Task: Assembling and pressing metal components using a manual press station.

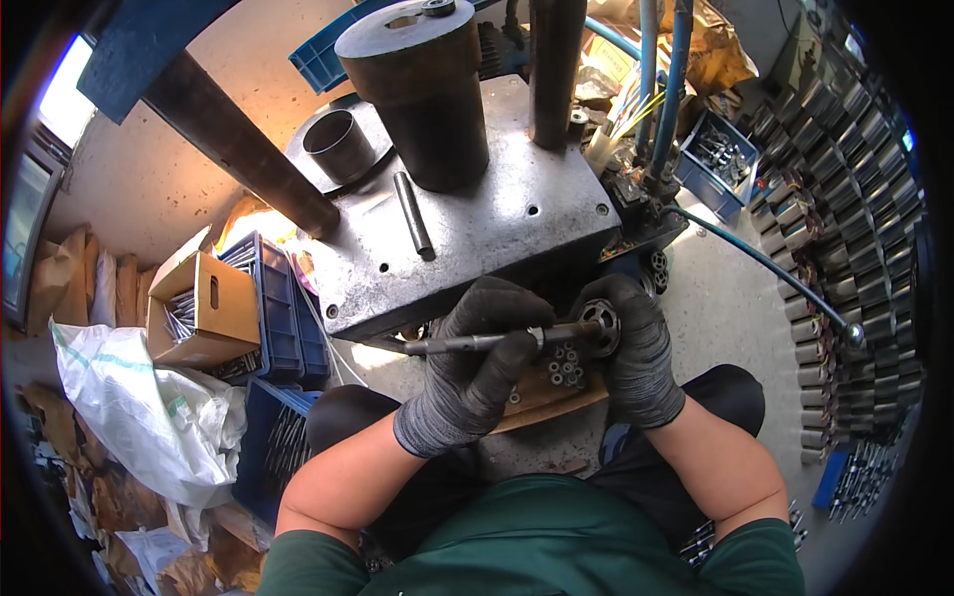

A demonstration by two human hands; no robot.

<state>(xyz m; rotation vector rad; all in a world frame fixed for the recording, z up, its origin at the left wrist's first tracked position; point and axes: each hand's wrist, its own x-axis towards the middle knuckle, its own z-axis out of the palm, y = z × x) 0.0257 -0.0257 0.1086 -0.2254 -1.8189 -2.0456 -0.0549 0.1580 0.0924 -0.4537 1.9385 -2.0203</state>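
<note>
Both my hands wear dark grey knit gloves. My left hand (465, 387) is closed round a long metal shaft (452, 345), its thumb pressed along the near side. The shaft lies almost level, and its thicker right end meets a round metal ring with holes (603, 320). Closed on that ring is my right hand (639, 363); whether the shaft passes through it I cannot tell. Below the shaft, several small metal nuts (566, 370) lie in a brown shallow tray (552, 409) between my knees.
Ahead stands a heavy steel press bed (467, 243) with a loose metal pin (412, 216) and a big cylinder (427, 109). At left are a cardboard box (224, 308) and blue crates (278, 298). Stacked metal tubes (835, 238) line the right side, past a lever with a ball end (852, 335).
</note>
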